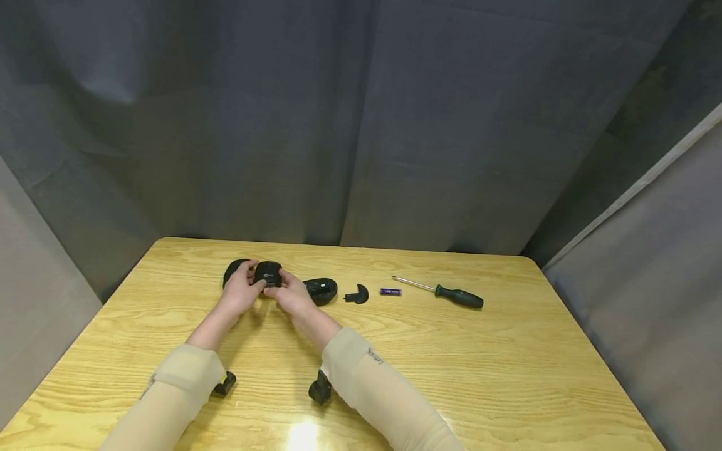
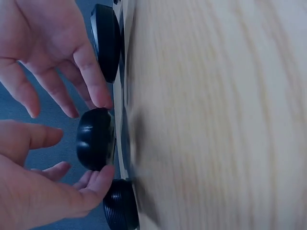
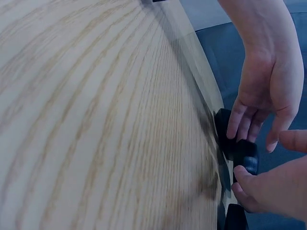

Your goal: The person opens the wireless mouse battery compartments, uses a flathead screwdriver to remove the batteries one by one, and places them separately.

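Both hands hold a small black rounded mouse shell (image 1: 267, 273) with a pale logo on its upper face, close over the table. My left hand (image 1: 240, 290) grips its left edge, and my right hand (image 1: 294, 297) has thumb and fingers at its right edge. The left wrist view shows the glossy shell (image 2: 93, 139) between the fingertips of both hands. Just beyond my left fingers lies another black rounded piece (image 1: 232, 270), partly covered by that hand. By my right hand rests a black mouse body (image 1: 322, 290) with an open recess.
Rightward along the wooden table (image 1: 451, 363) lie a black crescent-shaped piece with a tab (image 1: 358, 294), a purple battery (image 1: 390, 292) and a screwdriver (image 1: 459, 297) with a dark green handle. A grey curtain (image 1: 361, 125) hangs behind the table's far edge.
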Available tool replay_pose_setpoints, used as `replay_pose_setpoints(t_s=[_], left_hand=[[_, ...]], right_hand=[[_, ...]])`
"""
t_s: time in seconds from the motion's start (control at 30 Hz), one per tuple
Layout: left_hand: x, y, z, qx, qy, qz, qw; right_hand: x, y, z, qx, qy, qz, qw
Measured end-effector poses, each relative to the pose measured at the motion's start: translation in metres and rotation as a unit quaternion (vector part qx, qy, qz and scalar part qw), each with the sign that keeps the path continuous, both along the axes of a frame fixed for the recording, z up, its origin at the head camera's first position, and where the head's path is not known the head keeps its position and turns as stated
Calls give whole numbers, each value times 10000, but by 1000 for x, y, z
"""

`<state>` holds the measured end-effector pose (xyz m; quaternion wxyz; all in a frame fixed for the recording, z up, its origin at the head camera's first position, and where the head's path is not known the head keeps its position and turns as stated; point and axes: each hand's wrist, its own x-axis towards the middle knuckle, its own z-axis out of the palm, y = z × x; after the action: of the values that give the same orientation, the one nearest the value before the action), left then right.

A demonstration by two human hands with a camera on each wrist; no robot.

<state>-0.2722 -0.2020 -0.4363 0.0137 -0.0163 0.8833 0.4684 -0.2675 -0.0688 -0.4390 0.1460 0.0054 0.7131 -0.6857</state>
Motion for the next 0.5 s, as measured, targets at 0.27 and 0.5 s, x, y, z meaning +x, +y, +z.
replay_pose_setpoints(t_s=[0.27,0.5], left_hand=[[7,1,7,-49,624,537,9966],[12,3,15,150,1019,1034,9893]], right_hand=[[-1,3,2,-348,-97,-294,9989],[1,7,14,-691,252,-251,9970]])
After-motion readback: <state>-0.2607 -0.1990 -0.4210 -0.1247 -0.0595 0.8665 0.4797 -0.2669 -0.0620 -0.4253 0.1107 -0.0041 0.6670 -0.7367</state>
